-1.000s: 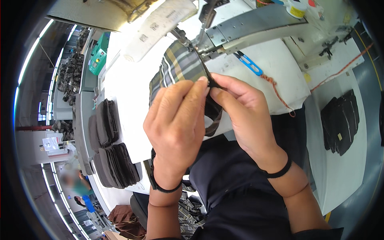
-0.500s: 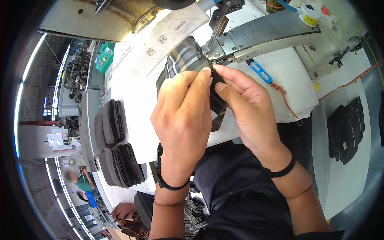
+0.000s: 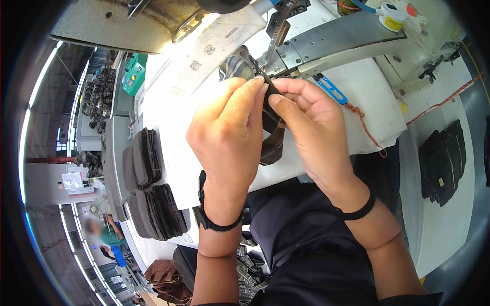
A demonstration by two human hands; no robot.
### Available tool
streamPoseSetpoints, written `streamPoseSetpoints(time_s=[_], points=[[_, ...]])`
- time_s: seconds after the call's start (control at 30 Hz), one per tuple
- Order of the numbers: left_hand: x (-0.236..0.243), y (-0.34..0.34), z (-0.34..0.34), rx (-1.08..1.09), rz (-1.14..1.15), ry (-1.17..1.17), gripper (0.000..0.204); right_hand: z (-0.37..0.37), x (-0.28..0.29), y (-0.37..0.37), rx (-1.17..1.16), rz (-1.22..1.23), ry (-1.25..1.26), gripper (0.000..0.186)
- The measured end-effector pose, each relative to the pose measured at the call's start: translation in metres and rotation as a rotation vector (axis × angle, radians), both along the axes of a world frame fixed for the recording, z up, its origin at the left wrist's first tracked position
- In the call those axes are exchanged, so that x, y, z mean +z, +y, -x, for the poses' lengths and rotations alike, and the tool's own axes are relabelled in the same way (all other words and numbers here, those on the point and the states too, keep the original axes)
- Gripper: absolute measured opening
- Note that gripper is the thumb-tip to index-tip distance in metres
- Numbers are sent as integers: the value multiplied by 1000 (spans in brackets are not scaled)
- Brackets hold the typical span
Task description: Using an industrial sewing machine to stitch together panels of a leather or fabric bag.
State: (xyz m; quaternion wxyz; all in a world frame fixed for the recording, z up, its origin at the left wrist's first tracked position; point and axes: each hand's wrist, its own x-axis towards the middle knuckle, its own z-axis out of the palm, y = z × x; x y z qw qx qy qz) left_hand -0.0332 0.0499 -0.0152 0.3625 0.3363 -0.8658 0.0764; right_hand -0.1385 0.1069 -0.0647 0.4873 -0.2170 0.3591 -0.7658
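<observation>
Both my hands pinch a dark fabric piece with a zipper along it (image 3: pixel 273 145), right in front of the sewing machine's metal bed (image 3: pixel 342 43). My left hand (image 3: pixel 224 130) has thumb and fingers pressed together at the upper edge of the piece. Beside it, my right hand (image 3: pixel 319 127) grips the same edge between thumb and curled fingers. The lower end of the piece curls down between my wrists. Plaid cloth (image 3: pixel 236 67) lies by the presser foot (image 3: pixel 255 62), partly hidden behind my left hand.
Blue thread snips (image 3: pixel 332 90) on an orange cord lie right of my hands. Two stacks of dark folded cloth (image 3: pixel 147 158) stand at left, dark pieces (image 3: pixel 445 166) at far right. A small bottle (image 3: pixel 392 20) stands on the machine. A person in green (image 3: pixel 111 237) is far left.
Both hands have shifted slightly, the left one leftward. Less plaid cloth shows beside my left hand, and more of the zipper shows between my hands. Both hands keep their pinch.
</observation>
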Motion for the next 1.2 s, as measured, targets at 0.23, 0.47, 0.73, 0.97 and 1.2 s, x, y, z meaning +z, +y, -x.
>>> streamPoseSetpoints(time_s=[0.23, 0.47, 0.73, 0.97, 1.2], points=[[-30, 5, -14, 12, -98, 194, 19, -5, -9, 4, 37, 20, 85, 23], [-31, -19, -21, 30, 219, 144, 16, 2, -36, 47, -229, 90, 735, 30], [5, -65, -42, -414, 398, -156, 24, 10, -13, 12, -45, 27, 621, 20], [49, -70, -35, -674, 17, -482, 40, -3, -12, 0, 98, 31, 227, 13], [50, -71, -32, -663, -148, -384, 28, -7, -16, -11, 0, 64, 245, 12]])
